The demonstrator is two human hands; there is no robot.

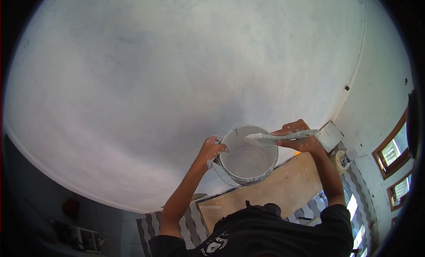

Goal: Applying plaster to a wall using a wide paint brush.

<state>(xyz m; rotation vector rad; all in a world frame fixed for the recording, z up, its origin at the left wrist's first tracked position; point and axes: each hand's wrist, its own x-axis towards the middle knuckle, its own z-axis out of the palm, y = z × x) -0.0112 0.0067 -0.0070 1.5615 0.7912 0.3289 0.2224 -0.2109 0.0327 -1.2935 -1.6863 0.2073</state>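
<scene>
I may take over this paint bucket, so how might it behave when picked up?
The paint bucket is probably light for its size, since its contents seem to sit low. Smears around its rim could make it slippery. With the left hand gripping one side, it may tip.

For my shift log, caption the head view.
Left hand grips a bucket; right hand holds a brush at its mouth.
</scene>
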